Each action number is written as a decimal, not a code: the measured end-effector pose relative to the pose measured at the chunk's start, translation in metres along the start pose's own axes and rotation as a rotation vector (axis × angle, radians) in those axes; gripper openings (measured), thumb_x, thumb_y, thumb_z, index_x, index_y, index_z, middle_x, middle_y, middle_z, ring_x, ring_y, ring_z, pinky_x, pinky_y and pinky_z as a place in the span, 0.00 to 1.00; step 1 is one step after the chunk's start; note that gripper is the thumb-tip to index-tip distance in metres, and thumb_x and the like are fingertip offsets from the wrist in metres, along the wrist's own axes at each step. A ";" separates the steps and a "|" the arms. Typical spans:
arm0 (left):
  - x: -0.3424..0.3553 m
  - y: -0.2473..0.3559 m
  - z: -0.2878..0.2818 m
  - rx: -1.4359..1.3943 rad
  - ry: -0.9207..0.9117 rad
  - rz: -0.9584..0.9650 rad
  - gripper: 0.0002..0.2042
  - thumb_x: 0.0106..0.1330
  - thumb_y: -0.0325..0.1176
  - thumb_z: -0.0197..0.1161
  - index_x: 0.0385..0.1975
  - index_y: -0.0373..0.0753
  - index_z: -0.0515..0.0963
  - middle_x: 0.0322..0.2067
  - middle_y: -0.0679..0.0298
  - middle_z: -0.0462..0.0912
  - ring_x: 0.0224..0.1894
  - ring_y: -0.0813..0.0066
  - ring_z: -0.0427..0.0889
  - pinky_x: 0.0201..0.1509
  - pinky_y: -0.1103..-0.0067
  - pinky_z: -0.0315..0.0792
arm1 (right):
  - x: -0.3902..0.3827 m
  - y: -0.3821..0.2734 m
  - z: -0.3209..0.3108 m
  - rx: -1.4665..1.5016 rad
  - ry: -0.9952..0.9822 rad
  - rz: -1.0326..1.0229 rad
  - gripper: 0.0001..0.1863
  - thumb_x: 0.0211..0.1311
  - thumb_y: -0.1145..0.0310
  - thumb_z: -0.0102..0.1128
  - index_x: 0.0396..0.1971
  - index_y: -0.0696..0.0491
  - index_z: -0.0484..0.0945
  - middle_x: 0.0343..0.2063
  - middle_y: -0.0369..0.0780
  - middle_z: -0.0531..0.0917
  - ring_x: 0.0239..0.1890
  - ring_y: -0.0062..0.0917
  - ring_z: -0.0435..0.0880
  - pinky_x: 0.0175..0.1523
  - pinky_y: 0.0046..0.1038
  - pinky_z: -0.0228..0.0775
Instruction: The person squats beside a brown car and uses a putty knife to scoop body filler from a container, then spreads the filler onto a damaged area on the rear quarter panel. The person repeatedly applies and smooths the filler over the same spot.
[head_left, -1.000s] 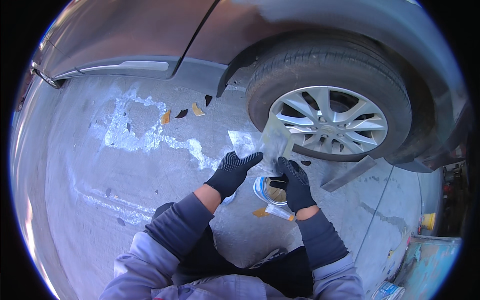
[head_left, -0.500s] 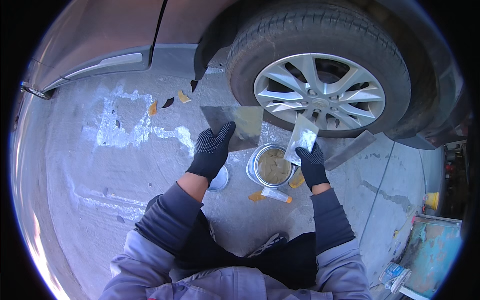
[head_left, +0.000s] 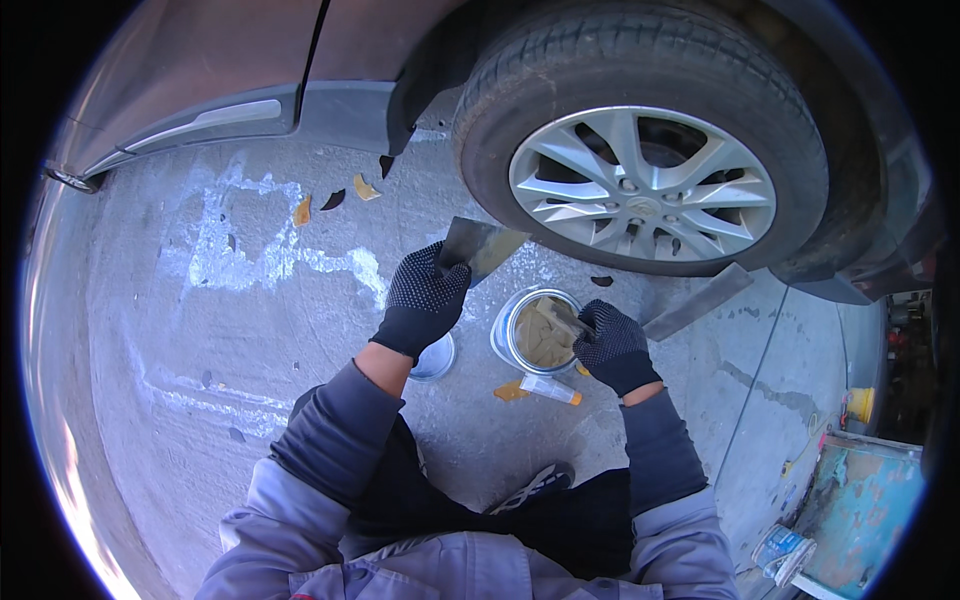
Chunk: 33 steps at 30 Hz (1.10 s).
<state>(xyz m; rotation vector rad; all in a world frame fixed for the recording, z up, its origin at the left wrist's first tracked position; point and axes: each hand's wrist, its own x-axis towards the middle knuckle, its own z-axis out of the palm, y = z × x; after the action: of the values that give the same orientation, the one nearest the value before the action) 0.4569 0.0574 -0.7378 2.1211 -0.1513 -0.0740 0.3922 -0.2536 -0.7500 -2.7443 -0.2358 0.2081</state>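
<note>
My left hand [head_left: 424, 298], in a black dotted glove, grips a flat grey mixing plate [head_left: 472, 244] smeared with beige putty, tilted above the ground. In a matching glove, my right hand [head_left: 612, 350] is closed on a putty spreader [head_left: 569, 320], seen nearly edge-on over an open tin [head_left: 500, 342]. Thick beige putty [head_left: 543, 338] lies inside that tin; whether the spreader's edge touches it is hard to tell. Against the tin's near side rests a white tube [head_left: 550, 389] with an orange cap. A round pale lid [head_left: 434, 360] is partly hidden by my left hand.
A car wheel [head_left: 640, 185] and dark body panel [head_left: 210, 65] stand ahead. Dried putty scraps [head_left: 365, 188] and dark chips [head_left: 334, 200] litter the concrete. A grey strip [head_left: 700, 300] lies right of the tin. Farther right are a worn turquoise box [head_left: 862, 500] and a small can [head_left: 783, 552].
My right hand has lowered and turned the spreader from beside the wheel to over the putty tin. The plate in my left hand has tilted more edge-on.
</note>
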 end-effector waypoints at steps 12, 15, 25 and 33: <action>-0.004 0.010 -0.011 0.254 -0.189 0.002 0.14 0.62 0.36 0.62 0.44 0.38 0.86 0.38 0.47 0.88 0.41 0.48 0.87 0.49 0.64 0.81 | 0.006 0.008 0.020 -0.321 -0.032 -0.284 0.10 0.56 0.69 0.62 0.38 0.51 0.85 0.35 0.43 0.83 0.39 0.39 0.83 0.44 0.40 0.76; -0.007 0.007 -0.007 0.380 -0.436 -0.031 0.14 0.62 0.36 0.61 0.44 0.39 0.86 0.38 0.49 0.88 0.41 0.50 0.88 0.50 0.64 0.81 | 0.009 0.012 0.040 -0.340 0.065 -0.366 0.10 0.57 0.68 0.62 0.38 0.51 0.86 0.34 0.43 0.82 0.39 0.39 0.82 0.44 0.40 0.76; -0.061 0.005 0.062 0.657 -1.138 0.277 0.11 0.59 0.33 0.59 0.37 0.40 0.87 0.39 0.50 0.87 0.43 0.53 0.88 0.48 0.62 0.80 | 0.037 0.017 0.089 -0.309 -0.135 -0.299 0.15 0.67 0.67 0.55 0.49 0.52 0.85 0.47 0.45 0.87 0.51 0.39 0.84 0.57 0.41 0.76; -0.073 0.012 0.093 0.717 -1.205 0.382 0.16 0.67 0.40 0.59 0.47 0.38 0.84 0.49 0.53 0.86 0.50 0.56 0.86 0.53 0.63 0.76 | 0.050 0.006 0.112 -0.307 -0.419 -0.223 0.17 0.66 0.61 0.55 0.47 0.51 0.87 0.48 0.48 0.87 0.49 0.40 0.87 0.59 0.42 0.76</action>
<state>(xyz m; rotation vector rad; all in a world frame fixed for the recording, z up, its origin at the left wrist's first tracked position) 0.3733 -0.0170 -0.7770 2.3866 -1.4520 -1.2123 0.4220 -0.2095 -0.8611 -2.9116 -0.7371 0.7397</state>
